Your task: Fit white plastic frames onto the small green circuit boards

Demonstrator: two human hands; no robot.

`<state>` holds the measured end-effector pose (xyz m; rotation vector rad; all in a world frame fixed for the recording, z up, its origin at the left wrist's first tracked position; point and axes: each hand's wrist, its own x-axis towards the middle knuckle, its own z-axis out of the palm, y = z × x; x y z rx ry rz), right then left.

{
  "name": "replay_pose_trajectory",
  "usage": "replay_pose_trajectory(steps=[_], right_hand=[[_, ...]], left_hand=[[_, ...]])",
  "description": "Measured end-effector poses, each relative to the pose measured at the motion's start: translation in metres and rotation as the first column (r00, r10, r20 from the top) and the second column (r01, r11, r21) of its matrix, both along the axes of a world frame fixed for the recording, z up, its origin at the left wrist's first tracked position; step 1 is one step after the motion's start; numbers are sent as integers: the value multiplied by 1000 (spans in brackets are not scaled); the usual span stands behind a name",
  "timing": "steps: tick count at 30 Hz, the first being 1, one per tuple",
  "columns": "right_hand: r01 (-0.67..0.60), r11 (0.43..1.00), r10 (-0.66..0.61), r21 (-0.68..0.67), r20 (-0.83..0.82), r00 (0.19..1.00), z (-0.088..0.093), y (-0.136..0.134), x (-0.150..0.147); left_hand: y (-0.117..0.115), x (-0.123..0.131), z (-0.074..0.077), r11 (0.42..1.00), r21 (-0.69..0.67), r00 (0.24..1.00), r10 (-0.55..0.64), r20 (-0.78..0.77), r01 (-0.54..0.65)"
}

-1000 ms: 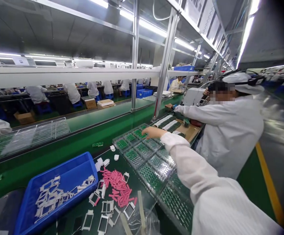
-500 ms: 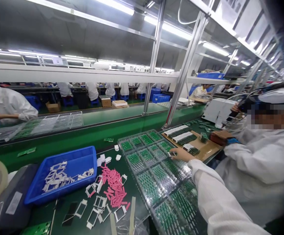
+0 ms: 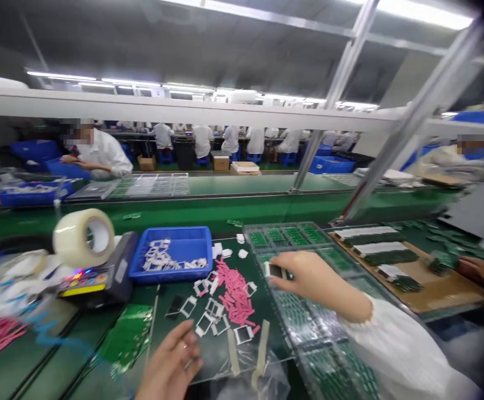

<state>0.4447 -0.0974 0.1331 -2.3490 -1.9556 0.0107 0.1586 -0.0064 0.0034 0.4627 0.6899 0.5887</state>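
– Plastic film (image 3: 273, 380) lies crumpled at the near edge, with the left hand (image 3: 169, 361) beside it; how is that hand set?

– Loosely bent, fingers apart, with no object showing in its grasp; the right hand (image 3: 308, 272) is clamped on a small white-framed piece (image 3: 274, 270) with a dark face, held over the left side of a clear tray (image 3: 285, 328) of green boards.

– Can you read any label?

– One pale label (image 3: 121, 270) sits on the dark device (image 3: 120, 288) to the left; it is too blurred to make out; a tape roll (image 3: 69, 239) stands on top.

– How much room to move?

– Only a narrow strip of dark green bench (image 3: 264, 308) shows between the pink strips (image 3: 235, 291) and the tray's edge; white frames (image 3: 200, 333) crowd the strips' near left side; a blue bin (image 3: 191, 275) stands behind the frames.

– And beyond?

– Some green ledge (image 3: 225, 208) crosses behind the bench; past it sits a person in white (image 3: 110, 153); farther off, a row of people in white coats (image 3: 202, 139) under long ceiling lights (image 3: 62, 76).
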Motion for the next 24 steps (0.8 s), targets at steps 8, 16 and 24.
replay_pose_trajectory(steps=[8,16,24], right_hand=[[-524,850,527,52,-84,846,0,71,-173],[-579,812,579,-77,-27,815,-24,117,-256],[-557,829,386,-46,-674,630,-54,146,-279]], left_hand=[[4,-27,25,965,228,958,64,280,-131],[22,-86,-3,939,85,889,282,360,-332],[30,-138,-54,894,-158,822,448,352,-420]])
